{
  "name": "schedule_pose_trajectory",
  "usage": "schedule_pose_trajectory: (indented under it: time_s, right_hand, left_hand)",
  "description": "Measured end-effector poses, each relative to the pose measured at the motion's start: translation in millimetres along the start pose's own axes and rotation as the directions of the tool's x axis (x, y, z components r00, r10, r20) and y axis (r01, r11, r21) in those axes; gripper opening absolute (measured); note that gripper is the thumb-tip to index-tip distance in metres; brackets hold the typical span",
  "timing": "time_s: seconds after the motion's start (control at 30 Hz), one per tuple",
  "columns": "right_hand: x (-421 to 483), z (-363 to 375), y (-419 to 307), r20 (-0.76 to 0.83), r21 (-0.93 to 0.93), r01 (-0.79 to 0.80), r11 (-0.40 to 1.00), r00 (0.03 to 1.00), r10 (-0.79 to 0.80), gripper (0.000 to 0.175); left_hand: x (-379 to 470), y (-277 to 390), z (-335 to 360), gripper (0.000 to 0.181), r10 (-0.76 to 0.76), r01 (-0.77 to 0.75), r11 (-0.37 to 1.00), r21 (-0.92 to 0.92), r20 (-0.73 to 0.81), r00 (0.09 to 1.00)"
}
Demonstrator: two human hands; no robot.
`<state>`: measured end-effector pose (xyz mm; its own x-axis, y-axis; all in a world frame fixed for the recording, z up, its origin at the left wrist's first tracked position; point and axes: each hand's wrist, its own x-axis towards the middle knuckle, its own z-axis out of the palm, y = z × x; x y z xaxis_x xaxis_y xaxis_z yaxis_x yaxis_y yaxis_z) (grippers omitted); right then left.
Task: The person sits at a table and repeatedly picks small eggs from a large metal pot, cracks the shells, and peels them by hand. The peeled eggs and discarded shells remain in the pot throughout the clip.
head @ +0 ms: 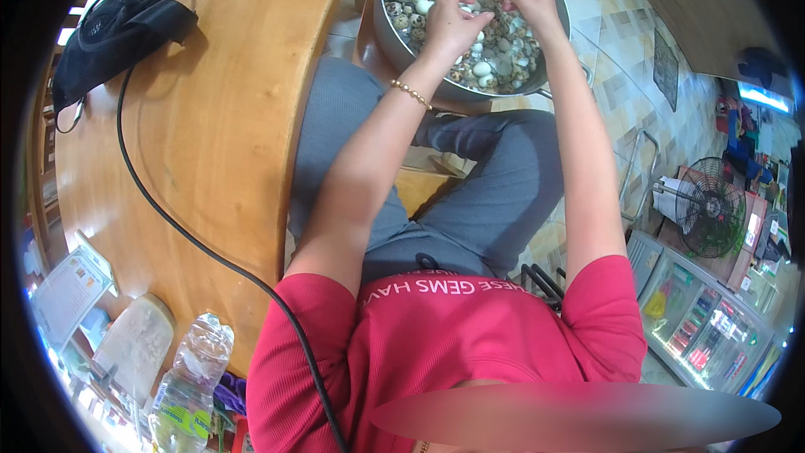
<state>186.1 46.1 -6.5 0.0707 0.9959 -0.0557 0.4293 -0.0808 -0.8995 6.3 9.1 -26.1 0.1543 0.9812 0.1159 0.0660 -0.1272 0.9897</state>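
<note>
A large metal pot (pixel 385 19) full of speckled quail eggs (pixel 402 22) stands before me on a wooden stool or chair. Among them lie several peeled, pale eggs (pixel 482 69), and bits of shell show toward the pot's near right part. Over the middle of the pot is my left hand (pixel 459 19), its fingers curled and parted from the thumb. My right hand (pixel 525 0) hovers over the pot's right side, thumb and fingertips close together. Whether something small is between the fingertips of either hand cannot be told.
Along my left runs a wooden table (pixel 233 107) with a black mesh bag (pixel 119 38), a black cable (pixel 188 236), a plastic container (pixel 135 346) and a plastic bottle (pixel 195 384). On the right are a black fan (pixel 710 207) and a glass display case (pixel 704 321).
</note>
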Motion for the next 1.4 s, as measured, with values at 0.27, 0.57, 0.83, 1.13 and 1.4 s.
schedule_pose_trajectory:
  time_s: [0.27, 0.57, 0.83, 1.13, 1.4]
  right_hand:
    - [-86, 23, -36, -0.128, 0.356, 0.108, 0.928, 0.990, -0.066, 0.009]
    - [-90, 34, -36, -0.222, -0.367, 0.411, 0.835, 0.833, -0.507, 0.006]
    - [-89, 40, -37, -0.238, -0.425, 0.388, 0.818, 0.824, -0.514, 0.005]
    - [-94, 32, -46, -0.266, -0.272, 0.435, 0.858, 0.823, -0.502, 0.005]
    - [-96, 32, -45, -0.263, -0.333, 0.373, 0.866, 0.845, -0.465, 0.005]
  left_hand:
    - [-6, 8, -3, 0.029, 0.006, 0.003, 0.995, -0.104, 0.093, 0.996]
    - [-7, 21, -7, 0.029, 0.045, -0.054, 0.995, 0.081, 0.113, 0.993]
    - [-6, 21, -5, 0.027, -0.011, 0.015, 0.999, -0.036, 0.096, 0.995]
    - [-6, 25, -8, 0.027, 0.093, -0.095, 0.995, 0.020, 0.069, 0.993]
    - [-8, 28, -7, 0.028, 0.158, -0.168, 0.977, 0.134, 0.085, 0.984]
